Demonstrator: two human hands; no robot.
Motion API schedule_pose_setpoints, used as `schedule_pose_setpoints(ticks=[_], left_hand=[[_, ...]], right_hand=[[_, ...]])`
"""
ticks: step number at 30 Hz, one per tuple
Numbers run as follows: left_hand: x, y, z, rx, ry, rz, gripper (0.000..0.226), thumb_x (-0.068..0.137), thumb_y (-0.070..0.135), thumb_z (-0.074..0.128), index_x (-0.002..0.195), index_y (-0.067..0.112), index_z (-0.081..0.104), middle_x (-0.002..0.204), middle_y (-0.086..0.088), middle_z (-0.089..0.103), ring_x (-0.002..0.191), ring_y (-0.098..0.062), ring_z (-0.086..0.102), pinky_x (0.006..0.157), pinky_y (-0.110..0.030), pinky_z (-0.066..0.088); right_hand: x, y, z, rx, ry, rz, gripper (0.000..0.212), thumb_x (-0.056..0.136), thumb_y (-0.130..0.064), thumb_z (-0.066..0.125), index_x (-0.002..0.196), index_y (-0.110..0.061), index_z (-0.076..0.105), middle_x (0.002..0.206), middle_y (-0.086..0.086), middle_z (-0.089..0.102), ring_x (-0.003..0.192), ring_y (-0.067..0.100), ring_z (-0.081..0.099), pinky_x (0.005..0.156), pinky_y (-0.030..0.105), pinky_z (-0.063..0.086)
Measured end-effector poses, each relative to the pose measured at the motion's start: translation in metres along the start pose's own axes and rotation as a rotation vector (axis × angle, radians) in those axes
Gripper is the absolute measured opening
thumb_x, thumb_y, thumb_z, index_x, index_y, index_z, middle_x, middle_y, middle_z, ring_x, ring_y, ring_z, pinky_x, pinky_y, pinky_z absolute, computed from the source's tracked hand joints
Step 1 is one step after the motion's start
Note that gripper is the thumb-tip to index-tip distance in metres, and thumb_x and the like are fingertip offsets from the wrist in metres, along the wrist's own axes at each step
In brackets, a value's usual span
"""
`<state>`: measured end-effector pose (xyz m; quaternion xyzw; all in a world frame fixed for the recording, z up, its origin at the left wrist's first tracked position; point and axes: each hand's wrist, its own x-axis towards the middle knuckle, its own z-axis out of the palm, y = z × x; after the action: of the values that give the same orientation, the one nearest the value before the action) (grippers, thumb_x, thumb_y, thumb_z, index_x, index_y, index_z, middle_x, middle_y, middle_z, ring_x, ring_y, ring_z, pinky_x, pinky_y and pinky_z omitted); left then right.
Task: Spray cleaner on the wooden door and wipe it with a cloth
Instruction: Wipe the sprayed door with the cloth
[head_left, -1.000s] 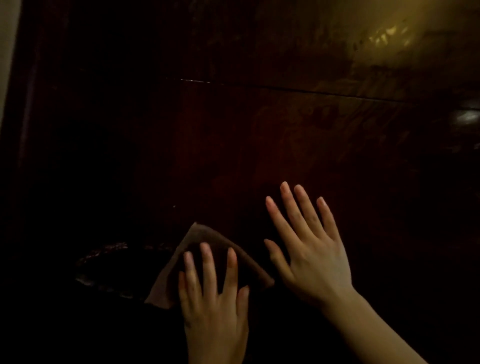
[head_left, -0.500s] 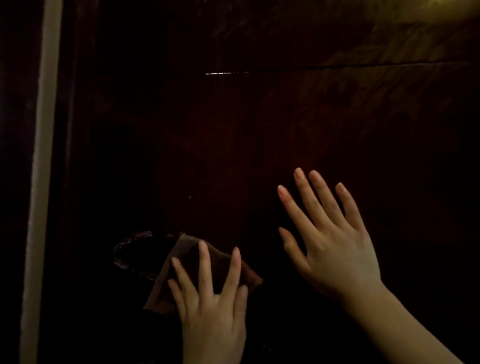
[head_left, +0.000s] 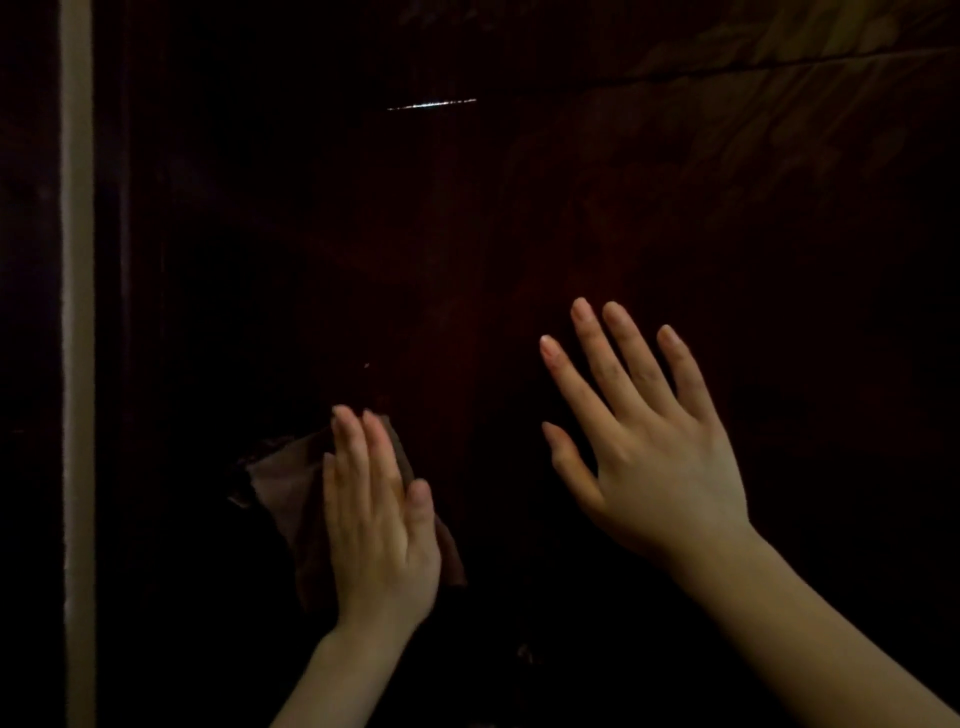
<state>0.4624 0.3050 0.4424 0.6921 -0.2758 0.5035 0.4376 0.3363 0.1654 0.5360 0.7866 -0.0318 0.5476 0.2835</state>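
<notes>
Setting: a very dim, close view of a dark reddish-brown wooden door (head_left: 571, 234) that fills almost the whole frame.
Wiping: the left hand (head_left: 376, 525) lies flat on a brownish cloth (head_left: 283, 488) and presses it against the door. The fingers are straight, close together and pointing up, with the thumb alongside.
Left grip: released. No finger curls round the cloth, and the flat palm alone pins it.
Cloth position: low on the door, left of centre. It is rumpled and mostly under the palm, with edges showing to the left of the fingers and below the thumb side.
Bracing: the right hand (head_left: 649, 457) is higher and to the right, apart from the cloth. Its palm faces the door, and its straight, spread fingers point up and slightly left.
Right grip: released, holding nothing.
Surface: a faint streaky sheen shows at the upper right. A thin groove (head_left: 779, 62) crosses there, with a short bright glint (head_left: 431, 104) near the top centre.
Frame edge: a pale strip (head_left: 78, 364) runs from top to bottom at the far left.
Arms: bare forearms (head_left: 810, 623) enter from the bottom.
</notes>
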Motion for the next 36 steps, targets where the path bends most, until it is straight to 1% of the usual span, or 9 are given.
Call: schedule_pose_setpoints(ticks=[4, 9, 12, 15, 17, 20, 28, 33, 36], left_hand=[[0.003, 0.000, 0.004, 0.110, -0.033, -0.044, 0.057, 0.099, 0.046, 0.001, 0.148, 0.017, -0.005, 0.155, 0.002, -0.003, 0.144, -0.015, -0.010, 0.115, -0.039, -0.010], [-0.036, -0.006, 0.007, 0.144, -0.100, 0.036, 0.051, 0.100, 0.044, 0.003, 0.148, 0.031, -0.007, 0.155, 0.013, -0.015, 0.143, -0.013, -0.013, 0.115, -0.049, -0.003], [-0.006, -0.019, -0.003, 0.143, -0.088, 0.073, 0.048, 0.099, 0.047, 0.004, 0.146, 0.034, 0.002, 0.154, 0.012, -0.010, 0.142, -0.010, -0.018, 0.107, -0.055, 0.003], [0.024, -0.023, -0.013, 0.140, -0.055, -0.033, 0.050, 0.097, 0.052, 0.002, 0.142, 0.033, 0.010, 0.154, 0.004, -0.010, 0.141, -0.017, -0.022, 0.111, -0.050, -0.012], [0.019, -0.016, -0.013, 0.131, -0.026, -0.170, 0.055, 0.093, 0.058, -0.004, 0.142, 0.038, 0.009, 0.153, 0.007, -0.015, 0.140, -0.020, -0.026, 0.109, -0.050, -0.020], [-0.004, -0.007, -0.008, 0.096, -0.024, -0.331, 0.059, 0.087, 0.064, -0.011, 0.141, 0.041, -0.001, 0.151, 0.010, -0.014, 0.139, -0.020, -0.025, 0.110, -0.055, -0.015], [0.023, -0.031, -0.014, 0.120, -0.030, -0.116, 0.051, 0.095, 0.055, 0.000, 0.142, 0.038, 0.000, 0.155, 0.004, -0.001, 0.143, -0.022, -0.012, 0.112, -0.054, -0.007], [0.002, -0.033, -0.011, 0.122, -0.018, -0.204, 0.051, 0.096, 0.051, -0.002, 0.144, 0.036, -0.003, 0.155, 0.002, 0.001, 0.144, -0.019, -0.007, 0.113, -0.056, 0.003], [-0.004, -0.048, -0.015, 0.186, -0.083, -0.080, 0.049, 0.097, 0.050, 0.000, 0.145, 0.041, -0.007, 0.156, 0.001, -0.002, 0.144, -0.022, -0.007, 0.112, -0.057, 0.003]], right_hand=[[-0.001, -0.002, 0.001, 0.015, 0.012, 0.002, 0.057, 0.093, -0.043, 0.030, 0.143, -0.016, 0.031, 0.152, 0.010, 0.021, 0.142, 0.023, 0.013, 0.115, 0.044, 0.008], [-0.001, -0.001, 0.000, 0.025, 0.023, 0.004, 0.056, 0.093, -0.041, 0.031, 0.143, -0.015, 0.034, 0.152, 0.011, 0.023, 0.142, 0.024, 0.015, 0.115, 0.044, 0.011], [-0.001, -0.001, 0.000, 0.035, 0.029, 0.003, 0.056, 0.093, -0.041, 0.031, 0.142, -0.015, 0.034, 0.151, 0.011, 0.024, 0.141, 0.023, 0.014, 0.115, 0.044, 0.010], [-0.002, -0.001, 0.000, 0.048, 0.039, 0.003, 0.055, 0.093, -0.041, 0.031, 0.142, -0.016, 0.033, 0.151, 0.011, 0.024, 0.141, 0.024, 0.015, 0.115, 0.045, 0.010], [-0.002, -0.001, 0.000, 0.053, 0.039, 0.005, 0.055, 0.092, -0.040, 0.032, 0.142, -0.016, 0.033, 0.151, 0.011, 0.025, 0.141, 0.024, 0.016, 0.115, 0.045, 0.011], [-0.002, -0.002, -0.001, 0.044, 0.033, 0.008, 0.055, 0.092, -0.040, 0.033, 0.142, -0.015, 0.035, 0.151, 0.011, 0.025, 0.141, 0.024, 0.016, 0.115, 0.045, 0.012], [-0.002, -0.002, 0.000, 0.041, 0.034, -0.002, 0.055, 0.092, -0.040, 0.032, 0.141, -0.015, 0.035, 0.151, 0.012, 0.025, 0.141, 0.024, 0.016, 0.115, 0.045, 0.011], [-0.002, -0.002, -0.002, 0.037, 0.003, -0.001, 0.056, 0.091, -0.041, 0.031, 0.142, -0.016, 0.033, 0.151, 0.011, 0.023, 0.141, 0.023, 0.013, 0.115, 0.044, 0.006], [-0.003, -0.001, 0.000, 0.034, 0.000, 0.004, 0.057, 0.091, -0.041, 0.030, 0.142, -0.015, 0.032, 0.151, 0.012, 0.022, 0.141, 0.024, 0.013, 0.115, 0.045, 0.007]])
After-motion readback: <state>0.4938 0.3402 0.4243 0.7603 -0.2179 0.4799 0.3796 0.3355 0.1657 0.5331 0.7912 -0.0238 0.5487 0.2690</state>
